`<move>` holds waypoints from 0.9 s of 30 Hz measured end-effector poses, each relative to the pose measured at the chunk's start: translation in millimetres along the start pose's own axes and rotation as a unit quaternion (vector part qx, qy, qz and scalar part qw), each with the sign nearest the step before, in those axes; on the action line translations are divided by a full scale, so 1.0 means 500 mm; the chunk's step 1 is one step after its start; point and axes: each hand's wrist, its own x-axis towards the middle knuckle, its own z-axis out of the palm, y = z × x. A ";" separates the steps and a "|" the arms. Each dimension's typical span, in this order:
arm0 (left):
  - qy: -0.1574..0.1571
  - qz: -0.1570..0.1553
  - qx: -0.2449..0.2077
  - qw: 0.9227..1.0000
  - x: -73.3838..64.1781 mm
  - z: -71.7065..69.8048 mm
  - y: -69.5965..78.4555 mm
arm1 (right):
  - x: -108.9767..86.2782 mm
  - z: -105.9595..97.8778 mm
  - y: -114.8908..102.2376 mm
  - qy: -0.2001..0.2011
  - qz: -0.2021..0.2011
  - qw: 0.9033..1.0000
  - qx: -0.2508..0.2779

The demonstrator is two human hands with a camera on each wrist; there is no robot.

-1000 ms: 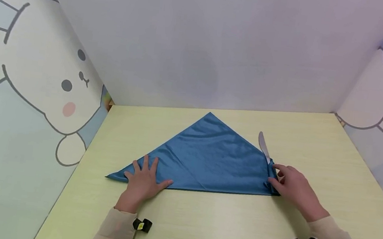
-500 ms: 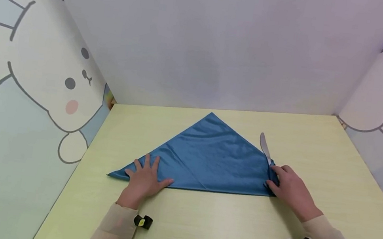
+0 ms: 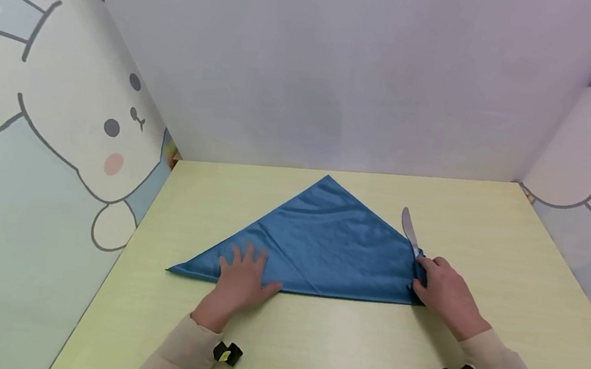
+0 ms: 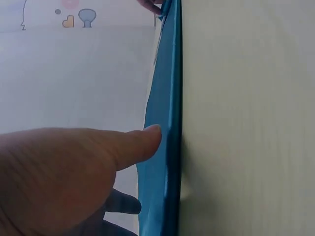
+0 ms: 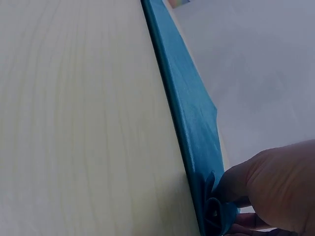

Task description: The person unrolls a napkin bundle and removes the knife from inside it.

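A blue satiny cloth napkin (image 3: 321, 243) lies folded as a wide triangle, its point toward the back wall. At its right end the corner is rolled around a table knife (image 3: 409, 228), whose rounded blade sticks out toward the back while the handle is hidden. My right hand (image 3: 448, 294) grips this rolled end between thumb and fingers; the right wrist view shows the coiled cloth (image 5: 216, 214) under them. My left hand (image 3: 241, 282), fingers spread, is over the left part of the napkin, thumb along its front edge.
The pale wooden table (image 3: 341, 350) ends at a plain light wall (image 3: 320, 77) behind. Side walls with cartoon animals (image 3: 82, 115) stand left and right. A black wrist device (image 3: 228, 353) sits at each cuff.
My left hand has slid right along the napkin from near its left corner. My right hand has edged slightly left with the rolled end, its fingers closer around the roll.
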 end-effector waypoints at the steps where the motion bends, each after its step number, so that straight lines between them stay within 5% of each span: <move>1: 0.000 0.008 -0.001 1.000 -0.002 0.001 0.008 | 0.001 -0.001 -0.001 -0.001 0.002 1.000 0.000; 8: -0.017 0.022 0.006 1.000 -0.005 0.008 0.043 | 0.009 0.002 -0.003 -0.017 0.013 1.000 -0.012; 27: -0.033 0.025 0.040 0.998 -0.003 0.018 0.045 | 0.009 0.002 0.001 -0.007 0.009 1.000 -0.017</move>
